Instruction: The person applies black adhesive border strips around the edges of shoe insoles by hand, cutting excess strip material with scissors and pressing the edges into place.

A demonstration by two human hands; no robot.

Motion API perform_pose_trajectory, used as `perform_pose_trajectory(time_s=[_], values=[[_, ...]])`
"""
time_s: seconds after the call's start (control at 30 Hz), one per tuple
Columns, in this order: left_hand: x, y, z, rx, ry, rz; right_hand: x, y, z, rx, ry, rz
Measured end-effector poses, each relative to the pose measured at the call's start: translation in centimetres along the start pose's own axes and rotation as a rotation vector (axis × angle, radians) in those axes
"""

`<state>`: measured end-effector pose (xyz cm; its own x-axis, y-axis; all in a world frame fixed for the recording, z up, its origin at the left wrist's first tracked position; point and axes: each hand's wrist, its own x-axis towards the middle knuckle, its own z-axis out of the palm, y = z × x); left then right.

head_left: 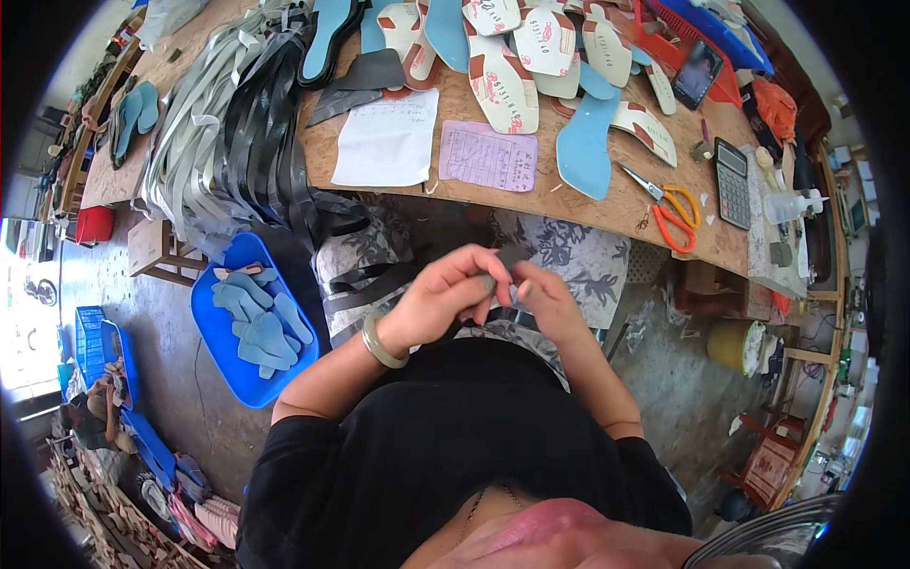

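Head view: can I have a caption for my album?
Left hand and right hand meet at a small dark piece, beside a workbench with scissors.

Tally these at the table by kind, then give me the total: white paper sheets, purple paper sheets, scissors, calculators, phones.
White paper sheet: 1
Purple paper sheet: 1
Scissors: 1 pair
Calculator: 1
Phone: 1
Total: 5
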<state>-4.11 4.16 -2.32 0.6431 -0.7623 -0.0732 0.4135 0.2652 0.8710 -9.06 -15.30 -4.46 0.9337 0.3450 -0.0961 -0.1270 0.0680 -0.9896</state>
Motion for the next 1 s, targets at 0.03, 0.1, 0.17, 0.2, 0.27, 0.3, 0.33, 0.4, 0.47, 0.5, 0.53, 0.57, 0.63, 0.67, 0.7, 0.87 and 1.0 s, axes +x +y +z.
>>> perform_pose_trajectory(time_s=[0.03, 0.1, 0.17, 0.2, 0.27, 0.3, 0.33, 0.4, 0.47, 0.5, 0.53, 0.57, 0.63, 0.67, 0.7, 0.87, 1.0], values=[[-0.2, -0.5, 0.0, 0.044, -0.009, -0.046, 0.7, 0.1, 0.3, 0.152, 0.060, -0.023], [-0.3, -1.6, -0.1, 0.060, -0.004, -0.009, 1.9, -1.0, 0.7, 0.340, 0.160, -0.018], [-0.2, -2.2, -0.5, 0.058, 0.012, 0.070, 2.8, -1.7, 0.8, 0.295, 0.196, -0.047], [-0.2, -2.1, -0.6, 0.058, 0.005, 0.072, 3.1, -2.1, 0.9, 0.254, 0.227, -0.071], [-0.1, -1.5, -0.9, -0.030, 0.106, 0.067, 3.9, -3.0, 1.0, 0.261, 0.252, -0.058], [0.0, -1.3, -1.0, -0.031, 0.116, 0.076, 4.3, -3.5, 0.9, 0.198, 0.259, -0.093], [0.0, -1.3, -1.1, -0.033, 0.110, 0.074, 4.8, -4.1, 0.8, 0.134, 0.264, -0.128], [-0.1, -1.4, -1.6, -0.045, 0.094, 0.058, 6.1, -4.8, -0.1, 0.080, 0.250, -0.179], [-0.3, -1.5, -1.8, -0.068, 0.101, 0.059, 7.0, -5.4, -1.3, -0.049, 0.206, -0.218], [-0.4, -1.5, -1.9, -0.089, 0.118, 0.064, 7.4, -6.3, -1.5, -0.027, 0.236, -0.215], [-0.5, -1.5, -1.9, -0.091, 0.108, 0.061, 7.8, -6.7, -2.2, -0.031, 0.245, -0.215], [-0.6, -1.6, -2.0, -0.092, 0.112, 0.051, 8.2, -7.0, -3.1, -0.185, 0.262, -0.255], [-0.8, -1.9, -2.2, -0.119, 0.103, 0.055, 9.3, -7.8, -4.7, -0.513, 0.368, -0.378], [-0.8, -2.0, -2.1, -0.122, 0.090, 0.053, 9.9, -8.4, -5.8, -0.691, 0.466, -0.461], [-0.8, -2.0, -2.1, -0.096, 0.094, 0.065, 11.1, -8.6, -7.7, -0.929, 0.577, -0.577], [-0.5, -1.9, -1.5, -0.037, 0.101, 0.058, 17.1, -8.6, -14.4, -1.812, 0.910, -0.834], [-0.5, -1.6, -1.6, 0.055, 0.067, 0.051, 18.4, -9.9, -17.7, -1.812, 0.307, -0.802]])
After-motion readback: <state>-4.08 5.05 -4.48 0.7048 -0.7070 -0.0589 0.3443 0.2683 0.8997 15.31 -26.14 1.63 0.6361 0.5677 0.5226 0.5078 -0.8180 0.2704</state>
